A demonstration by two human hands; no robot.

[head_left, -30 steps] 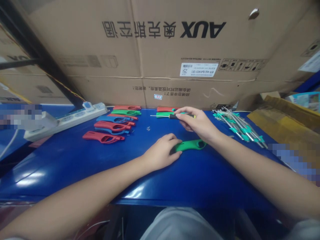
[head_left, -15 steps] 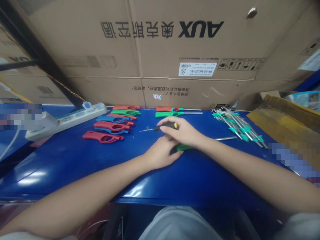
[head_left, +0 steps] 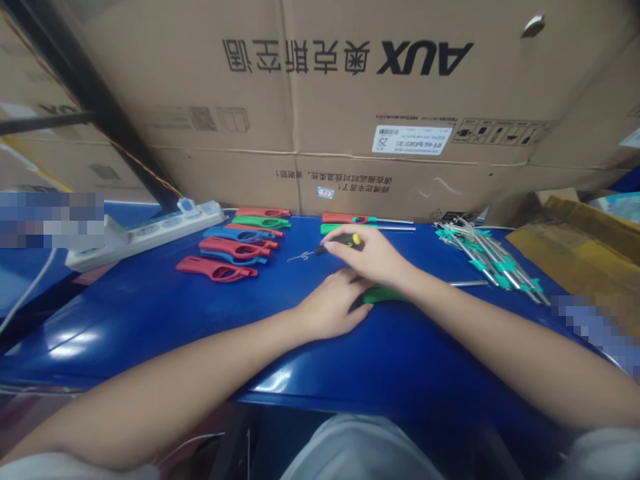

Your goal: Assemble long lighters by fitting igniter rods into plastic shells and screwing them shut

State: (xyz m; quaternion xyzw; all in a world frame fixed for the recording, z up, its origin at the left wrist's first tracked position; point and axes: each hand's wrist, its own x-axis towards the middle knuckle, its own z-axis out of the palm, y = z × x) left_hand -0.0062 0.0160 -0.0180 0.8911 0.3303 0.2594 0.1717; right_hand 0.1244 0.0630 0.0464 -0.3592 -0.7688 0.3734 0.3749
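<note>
My right hand (head_left: 383, 257) is closed around a screwdriver (head_left: 354, 241) with a black handle and yellow end. Its thin shaft points left, down to a few tiny screws (head_left: 305, 256); whether they touch the tip is hard to tell. Below and partly behind it, my left hand (head_left: 333, 305) grips a green lighter (head_left: 385, 294) on the blue tabletop. The lighter's metal tube (head_left: 469, 284) comes out right of my right forearm, while much of its body is covered by my hands.
Red, green and blue handle shells (head_left: 220, 269) lie in a column at left. Two long lighters (head_left: 345, 219) rest at the back by the cardboard (head_left: 320, 100). Metal tubes with green parts (head_left: 493, 260) are piled right, beside a brown bag (head_left: 575, 240). A power strip (head_left: 145, 235) is back left.
The handle end of the screwdriver has risen, so it tilts more steeply toward the screws. My left hand stays on the green lighter. The whole view has shifted slightly.
</note>
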